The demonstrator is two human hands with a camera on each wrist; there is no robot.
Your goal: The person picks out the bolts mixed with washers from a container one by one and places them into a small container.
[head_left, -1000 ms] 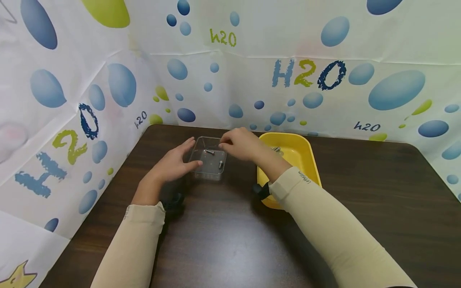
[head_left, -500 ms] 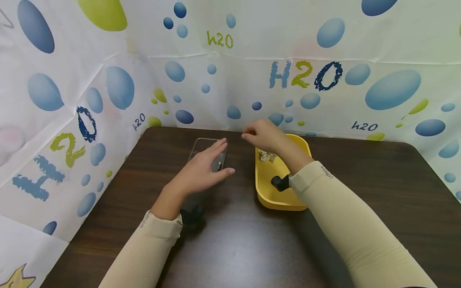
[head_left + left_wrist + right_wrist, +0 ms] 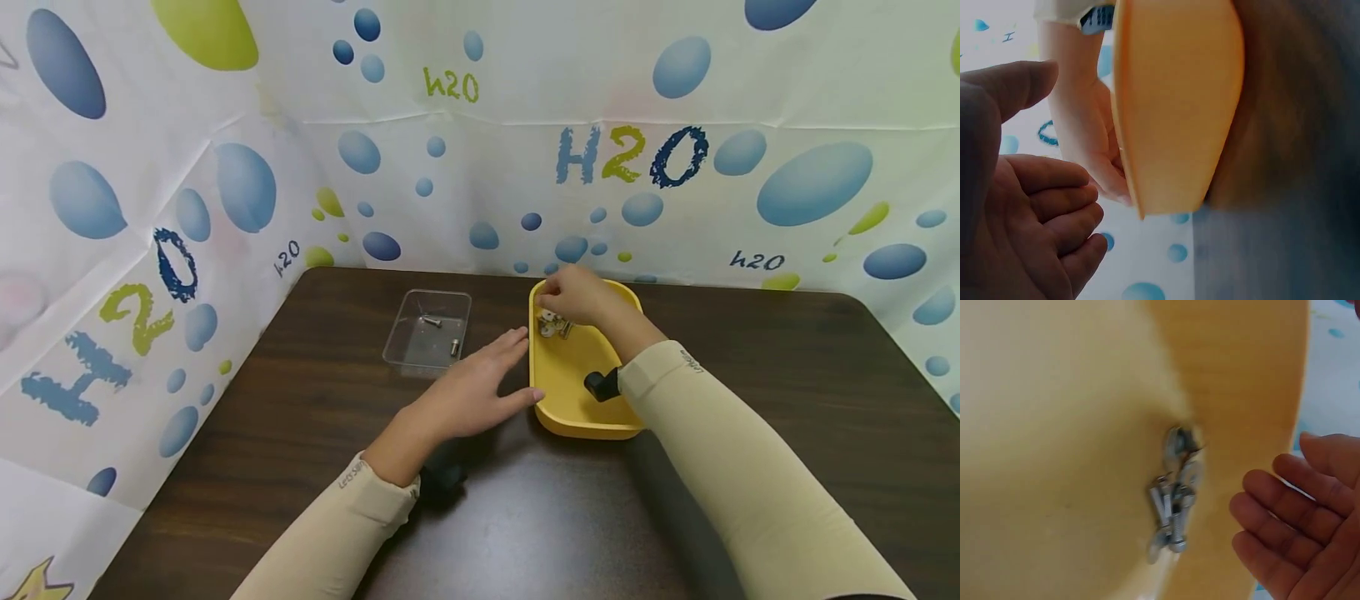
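My right hand (image 3: 583, 302) hovers over the far left corner of a yellow plastic tray (image 3: 566, 387), fingers loosely bent and apart from the thumb, with nothing seen between them. Below it in the tray lies a small pile of silvery bolts (image 3: 1175, 519) with flat washers (image 3: 1157, 547) among them, blurred in the right wrist view. My left hand (image 3: 480, 392) is at the tray's left side, fingers extended and thumb spread, holding nothing; whether it touches the rim I cannot tell. To its left stands a clear plastic box (image 3: 411, 348) with two bolts (image 3: 432, 322) lying apart inside.
Both containers stand on a dark brown wooden table (image 3: 300, 392). A white sheet (image 3: 510, 100) printed with blue drops hangs behind and to the left. Black wrist cameras (image 3: 600, 386) are worn on both wrists, the right one above the tray.
My right hand has gone from above the clear box rightward and down into the yellow tray. My left hand has moved right, from beside the box to the tray's left side.
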